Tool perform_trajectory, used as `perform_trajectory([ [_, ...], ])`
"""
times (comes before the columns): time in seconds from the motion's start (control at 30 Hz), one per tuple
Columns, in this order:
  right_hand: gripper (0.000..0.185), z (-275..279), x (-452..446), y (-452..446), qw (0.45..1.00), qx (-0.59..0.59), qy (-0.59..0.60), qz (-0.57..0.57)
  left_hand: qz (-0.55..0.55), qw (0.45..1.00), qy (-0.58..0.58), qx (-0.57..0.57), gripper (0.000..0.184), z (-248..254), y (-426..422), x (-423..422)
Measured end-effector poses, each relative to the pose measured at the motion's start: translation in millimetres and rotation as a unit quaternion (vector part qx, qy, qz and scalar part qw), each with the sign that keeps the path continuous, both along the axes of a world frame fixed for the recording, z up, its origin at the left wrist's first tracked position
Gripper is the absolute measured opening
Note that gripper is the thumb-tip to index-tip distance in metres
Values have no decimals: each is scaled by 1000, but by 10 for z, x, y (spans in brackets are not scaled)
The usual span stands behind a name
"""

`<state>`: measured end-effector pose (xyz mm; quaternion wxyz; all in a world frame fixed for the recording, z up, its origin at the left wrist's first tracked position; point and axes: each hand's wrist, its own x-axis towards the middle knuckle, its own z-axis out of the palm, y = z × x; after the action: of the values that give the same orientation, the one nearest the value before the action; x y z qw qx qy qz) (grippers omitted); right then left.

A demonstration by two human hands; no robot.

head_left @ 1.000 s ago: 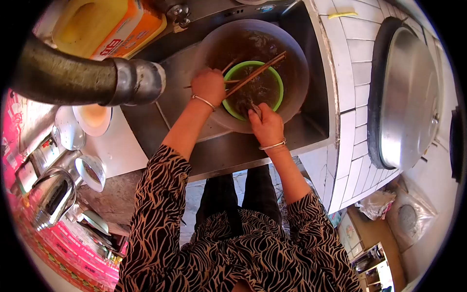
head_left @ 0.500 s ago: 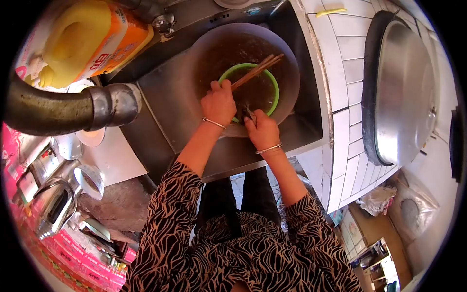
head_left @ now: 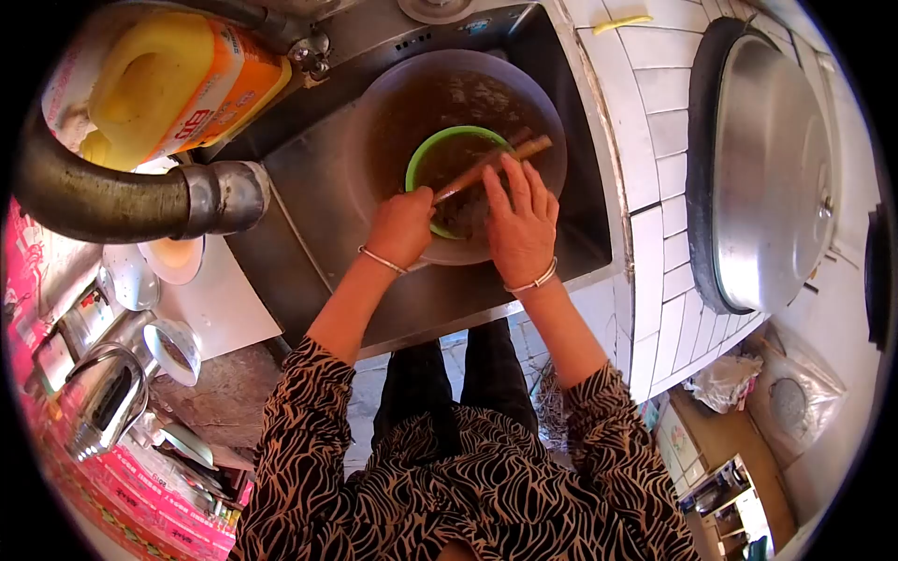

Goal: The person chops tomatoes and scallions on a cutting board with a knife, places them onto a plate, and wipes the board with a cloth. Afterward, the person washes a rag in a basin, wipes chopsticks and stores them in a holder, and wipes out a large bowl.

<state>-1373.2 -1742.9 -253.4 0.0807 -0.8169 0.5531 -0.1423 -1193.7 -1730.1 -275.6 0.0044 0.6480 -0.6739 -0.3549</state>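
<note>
A wide basin (head_left: 374, 122) of brownish water stands in the metal sink (head_left: 313, 178). Inside it is a green-rimmed bowl (head_left: 418, 159), also filled with water. My left hand (head_left: 402, 227) is closed round the lower ends of wooden chopsticks (head_left: 477, 170), which slant up to the right across the bowl. My right hand (head_left: 521, 224) is over the bowl's right side, palm down, fingers apart and stretched toward the chopsticks' upper part. Whether its fingertips touch them is hard to tell. Each wrist has a bangle.
A thick metal pipe (head_left: 122, 201) reaches in from the left, below a yellow jug (head_left: 168, 89). Bowls (head_left: 173, 351) stand at the left. On the tiled counter (head_left: 655, 140) at the right are a large lidded pan (head_left: 772, 178) and a yellow strip (head_left: 622, 23).
My right hand has opened and moved up toward the chopsticks, and the dark thing pinched in it earlier no longer shows there. My left hand has shifted slightly down and left with the chopsticks.
</note>
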Motion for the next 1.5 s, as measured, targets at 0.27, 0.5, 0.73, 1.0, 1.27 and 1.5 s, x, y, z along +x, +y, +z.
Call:
perform_trajectory([
  [0.27,16,110,-226,-205,948,228,25,220,-166,980,46,-96,8,382,-30,227],
  [0.5,19,293,-340,-125,867,457,-13,197,-274,946,31,-172,6,477,-93,251],
  [0.73,15,85,-546,20,911,406,60,25,-96,966,-54,-234,11,66,-275,528],
  [1.0,14,-373,-61,164,880,471,66,13,350,897,207,171,17,-449,58,-410],
  [1.27,20,258,249,540,416,685,-496,-334,572,581,523,251,25,-319,-186,-384],
  [1.5,25,410,221,662,312,705,-543,-332,604,486,582,245,30,-370,-167,-309],
])
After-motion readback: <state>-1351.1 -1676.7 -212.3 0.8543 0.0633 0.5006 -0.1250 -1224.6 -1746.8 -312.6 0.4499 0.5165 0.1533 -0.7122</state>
